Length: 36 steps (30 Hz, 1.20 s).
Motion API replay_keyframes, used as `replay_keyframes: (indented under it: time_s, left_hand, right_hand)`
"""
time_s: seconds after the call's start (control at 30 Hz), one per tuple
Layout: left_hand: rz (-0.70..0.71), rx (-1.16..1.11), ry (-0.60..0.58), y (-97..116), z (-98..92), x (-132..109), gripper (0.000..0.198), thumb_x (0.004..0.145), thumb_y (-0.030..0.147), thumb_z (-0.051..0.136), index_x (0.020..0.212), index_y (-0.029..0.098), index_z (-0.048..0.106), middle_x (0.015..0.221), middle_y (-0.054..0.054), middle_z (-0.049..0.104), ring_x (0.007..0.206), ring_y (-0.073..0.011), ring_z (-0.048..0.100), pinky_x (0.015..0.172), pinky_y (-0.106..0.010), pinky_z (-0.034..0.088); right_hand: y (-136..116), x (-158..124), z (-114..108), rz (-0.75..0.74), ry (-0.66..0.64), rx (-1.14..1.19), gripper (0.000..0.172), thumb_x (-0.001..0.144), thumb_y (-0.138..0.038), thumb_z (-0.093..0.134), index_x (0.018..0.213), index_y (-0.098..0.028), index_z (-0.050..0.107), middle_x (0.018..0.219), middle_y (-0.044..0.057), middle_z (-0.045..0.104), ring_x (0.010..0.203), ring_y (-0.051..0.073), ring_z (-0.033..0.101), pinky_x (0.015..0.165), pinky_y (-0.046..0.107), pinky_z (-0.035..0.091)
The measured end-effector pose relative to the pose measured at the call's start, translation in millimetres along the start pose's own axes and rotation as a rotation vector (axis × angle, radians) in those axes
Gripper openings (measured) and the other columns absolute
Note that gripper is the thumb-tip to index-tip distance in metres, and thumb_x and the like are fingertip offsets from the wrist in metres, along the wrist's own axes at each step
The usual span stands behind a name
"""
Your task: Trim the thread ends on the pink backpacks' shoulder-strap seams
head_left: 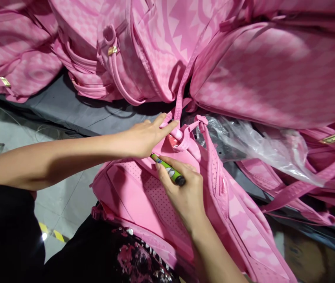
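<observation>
A pink backpack (144, 188) lies back-side up on my lap, its mesh padding facing me. My left hand (144, 135) reaches across and rests on the top of the bag, fingers together, pinching the pink top handle loop (182, 135). My right hand (182, 188) is closed around a green marker pen (167, 169), its tip pointing toward the bag's top near my left hand. The pen lies across my fingers just above the mesh panel.
Several more pink backpacks (267, 70) are piled on a grey table (76, 110) behind. Crumpled clear plastic wrap (253, 145) lies to the right. Pink straps (300, 184) trail at right. Grey floor with a yellow-black tape mark (52, 234) shows at lower left.
</observation>
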<state>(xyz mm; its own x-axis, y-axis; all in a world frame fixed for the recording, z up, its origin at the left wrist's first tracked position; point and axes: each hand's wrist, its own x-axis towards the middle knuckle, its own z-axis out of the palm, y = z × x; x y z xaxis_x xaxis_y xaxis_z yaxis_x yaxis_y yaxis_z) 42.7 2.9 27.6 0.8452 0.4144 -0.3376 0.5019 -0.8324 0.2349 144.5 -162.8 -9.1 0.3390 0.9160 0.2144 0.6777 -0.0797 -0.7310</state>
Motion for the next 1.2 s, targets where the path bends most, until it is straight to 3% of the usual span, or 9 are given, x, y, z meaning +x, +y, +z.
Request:
replay_keyframes:
  time_s: [0.33,0.53,0.77,0.87,0.97,1.03,1.07,1.13,1.2]
  left_hand:
    - [-0.011,0.005,0.013,-1.1,3.2,0.1,0.103,0.079,0.002,0.056,0.164,0.027,0.003,0.170,-0.021,0.003,0.135,-0.0384,0.052,0.106,-0.046,0.046]
    - [-0.005,0.016,0.007,-0.6,0.6,-2.8,0.098,0.084,0.003,0.055,0.164,0.027,0.003,0.171,-0.021,0.002,0.145,-0.0401,0.043,0.111,-0.046,0.045]
    - [-0.025,0.042,0.016,-0.9,0.2,-2.3,0.095,0.084,0.003,0.054,0.165,0.022,0.007,0.170,-0.021,0.007,0.149,-0.0393,0.038,0.116,-0.046,0.044]
    - [-0.007,0.041,0.015,-3.2,0.9,-0.4,0.098,0.083,0.005,0.056,0.165,0.024,0.005,0.171,-0.019,0.006,0.152,-0.0372,0.033,0.118,-0.045,0.042]
    - [-0.018,0.035,0.003,-2.9,0.9,-0.4,0.097,0.084,0.008,0.057,0.165,0.025,0.004,0.171,-0.018,0.005,0.153,-0.0358,0.032,0.119,-0.045,0.041]
    - [-0.034,0.039,0.002,-0.8,0.7,-0.4,0.097,0.084,0.007,0.056,0.165,0.025,0.005,0.171,-0.018,0.006,0.153,-0.0352,0.033,0.118,-0.045,0.042]
    - [-0.041,0.042,0.000,0.7,0.5,-0.4,0.096,0.083,0.005,0.055,0.165,0.024,0.006,0.171,-0.018,0.006,0.153,-0.0347,0.033,0.118,-0.045,0.043]
    - [-0.051,0.045,-0.002,3.7,-0.1,-0.4,0.097,0.082,0.004,0.054,0.165,0.023,0.008,0.171,-0.019,0.008,0.153,-0.0339,0.034,0.117,-0.044,0.044]
    - [-0.051,0.043,0.011,5.9,-0.9,-0.6,0.099,0.080,0.003,0.054,0.165,0.024,0.008,0.171,-0.019,0.010,0.152,-0.0325,0.036,0.116,-0.043,0.045]
  right_hand:
    - [-0.1,4.5,-3.2,-0.003,-0.050,0.047,0.022,0.091,-0.029,0.066,0.108,-0.021,0.076,0.101,0.006,0.080,0.090,0.025,0.075,0.089,0.046,0.051]
    - [-2.9,7.3,-4.3,0.005,-0.072,0.100,0.022,0.090,-0.025,0.067,0.109,-0.020,0.076,0.103,0.005,0.081,0.091,0.023,0.075,0.090,0.042,0.052]
    - [-11.3,15.3,-3.9,0.052,-0.158,0.087,0.014,0.088,-0.019,0.068,0.098,-0.020,0.078,0.090,0.001,0.081,0.081,0.018,0.075,0.086,0.034,0.051]
    - [-13.4,13.4,-32.1,0.001,-0.119,0.130,0.013,0.089,-0.020,0.064,0.089,-0.021,0.076,0.086,0.001,0.080,0.079,0.017,0.074,0.082,0.030,0.053]
    - [6.4,19.5,-84.1,-0.108,0.238,0.078,0.018,0.093,-0.022,0.053,0.092,-0.022,0.071,0.109,0.006,0.078,0.100,0.021,0.073,0.092,0.036,0.055]
    - [36.1,38.5,-120.4,-0.064,0.426,-0.171,0.022,0.091,-0.019,0.049,0.098,-0.021,0.070,0.114,0.009,0.076,0.107,0.024,0.071,0.098,0.041,0.053]
    - [53.7,52.6,-135.8,0.024,0.401,-0.337,0.025,0.088,-0.016,0.049,0.102,-0.019,0.070,0.113,0.011,0.076,0.107,0.025,0.071,0.098,0.040,0.053]
    - [87.6,85.4,-157.4,0.273,0.133,-0.622,0.033,0.088,-0.012,0.051,0.113,-0.017,0.071,0.117,0.012,0.075,0.112,0.024,0.069,0.097,0.034,0.051]
    - [113.2,115.6,-165.5,0.386,0.007,-0.714,0.028,0.085,-0.012,0.059,0.108,-0.013,0.074,0.110,0.018,0.076,0.109,0.028,0.071,0.092,0.034,0.051]
